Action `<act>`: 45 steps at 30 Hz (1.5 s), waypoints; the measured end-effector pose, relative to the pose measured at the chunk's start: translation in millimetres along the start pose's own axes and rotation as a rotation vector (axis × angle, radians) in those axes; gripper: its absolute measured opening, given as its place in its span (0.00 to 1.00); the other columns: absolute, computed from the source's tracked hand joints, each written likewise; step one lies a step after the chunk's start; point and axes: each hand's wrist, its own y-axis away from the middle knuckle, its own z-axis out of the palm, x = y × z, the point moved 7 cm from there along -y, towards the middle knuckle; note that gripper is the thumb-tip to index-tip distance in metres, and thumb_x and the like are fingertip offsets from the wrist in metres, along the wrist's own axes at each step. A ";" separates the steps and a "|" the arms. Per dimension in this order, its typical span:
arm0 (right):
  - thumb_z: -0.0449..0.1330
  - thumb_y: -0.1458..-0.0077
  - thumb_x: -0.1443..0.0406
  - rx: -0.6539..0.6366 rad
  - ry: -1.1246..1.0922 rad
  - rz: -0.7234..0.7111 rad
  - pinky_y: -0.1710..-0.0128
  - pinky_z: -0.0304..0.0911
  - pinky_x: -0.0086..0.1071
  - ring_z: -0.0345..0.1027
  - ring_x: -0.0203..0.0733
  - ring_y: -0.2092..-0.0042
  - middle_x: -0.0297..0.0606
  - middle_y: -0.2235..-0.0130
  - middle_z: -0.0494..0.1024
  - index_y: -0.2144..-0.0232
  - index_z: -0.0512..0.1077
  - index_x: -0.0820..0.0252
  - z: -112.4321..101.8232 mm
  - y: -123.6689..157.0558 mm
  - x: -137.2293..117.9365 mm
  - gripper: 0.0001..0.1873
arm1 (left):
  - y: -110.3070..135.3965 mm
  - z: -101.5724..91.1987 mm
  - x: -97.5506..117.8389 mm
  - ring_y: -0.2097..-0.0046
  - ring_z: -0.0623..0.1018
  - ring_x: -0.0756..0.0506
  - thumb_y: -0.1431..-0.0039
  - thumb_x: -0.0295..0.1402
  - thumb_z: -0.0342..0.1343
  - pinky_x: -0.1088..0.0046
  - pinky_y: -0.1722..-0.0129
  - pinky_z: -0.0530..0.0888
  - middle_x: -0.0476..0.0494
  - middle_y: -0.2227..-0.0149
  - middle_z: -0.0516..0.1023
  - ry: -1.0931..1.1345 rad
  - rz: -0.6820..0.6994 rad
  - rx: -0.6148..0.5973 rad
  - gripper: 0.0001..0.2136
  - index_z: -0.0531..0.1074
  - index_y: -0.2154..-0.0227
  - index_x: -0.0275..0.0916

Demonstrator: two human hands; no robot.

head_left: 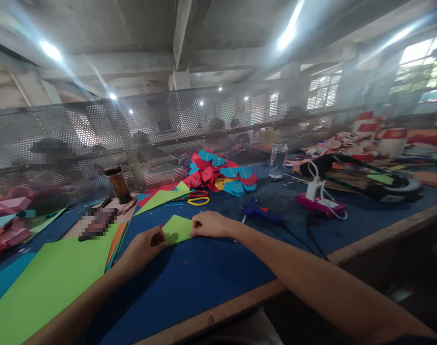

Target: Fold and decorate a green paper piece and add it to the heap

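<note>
Green in colour, the paper piece point(178, 229) lies on the blue bench point(204, 282). Both the left hand point(145, 245) and the right hand point(209, 224) pinch its edges, fingers closed. Folding appears barely begun; flat sheets point(53, 282) lie alongside.

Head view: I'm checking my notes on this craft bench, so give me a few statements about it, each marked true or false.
1. The left hand and the right hand both touch the green paper piece. True.
2. The scissors are held in the right hand. False: they lie on the blue mat beyond the hands, untouched.
3. A pile of red and blue folded shapes sits near the mesh screen. True.
4. The glass jar stands on the stack of green sheets. False: it stands on the mat, right of the pile; the stack lies at the left.
</note>
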 end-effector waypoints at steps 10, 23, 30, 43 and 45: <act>0.62 0.49 0.52 -0.001 0.043 0.029 0.72 0.53 0.27 0.72 0.43 0.60 0.36 0.61 0.80 0.65 0.75 0.56 -1.9 2.2 -0.2 0.15 | 4.1 -1.2 18.9 0.70 0.71 0.48 0.42 0.32 0.50 0.73 0.67 0.67 0.47 0.67 0.74 -0.035 0.164 0.017 0.08 0.75 0.67 0.41; 0.62 0.50 0.54 -0.035 0.075 0.024 0.74 0.51 0.27 0.72 0.42 0.62 0.36 0.63 0.80 0.67 0.75 0.57 -4.4 1.3 9.0 0.13 | 8.6 2.7 25.4 0.61 0.74 0.46 0.34 0.31 0.46 0.71 0.60 0.70 0.45 0.63 0.73 -0.214 0.293 -0.004 0.14 0.77 0.56 0.48; 0.61 0.49 0.56 -0.067 0.092 0.060 0.74 0.52 0.28 0.72 0.42 0.63 0.37 0.65 0.80 0.68 0.76 0.57 -11.4 6.5 17.1 0.11 | 9.8 2.4 27.9 0.60 0.74 0.45 0.35 0.31 0.47 0.70 0.59 0.70 0.45 0.63 0.73 -0.259 0.301 0.012 0.14 0.77 0.56 0.48; 0.63 0.50 0.58 -0.128 0.089 0.061 0.74 0.53 0.27 0.71 0.40 0.64 0.37 0.64 0.80 0.66 0.77 0.58 -17.2 9.4 35.9 0.12 | 9.8 3.2 26.9 0.60 0.74 0.45 0.35 0.32 0.46 0.71 0.59 0.71 0.46 0.63 0.73 -0.247 0.331 0.017 0.14 0.77 0.56 0.49; 0.63 0.50 0.59 -0.138 0.079 0.051 0.73 0.54 0.26 0.71 0.40 0.63 0.37 0.63 0.80 0.65 0.77 0.59 -17.4 9.7 36.6 0.11 | 9.3 3.6 26.0 0.61 0.74 0.45 0.35 0.32 0.46 0.71 0.60 0.71 0.46 0.64 0.73 -0.256 0.335 0.014 0.14 0.77 0.56 0.49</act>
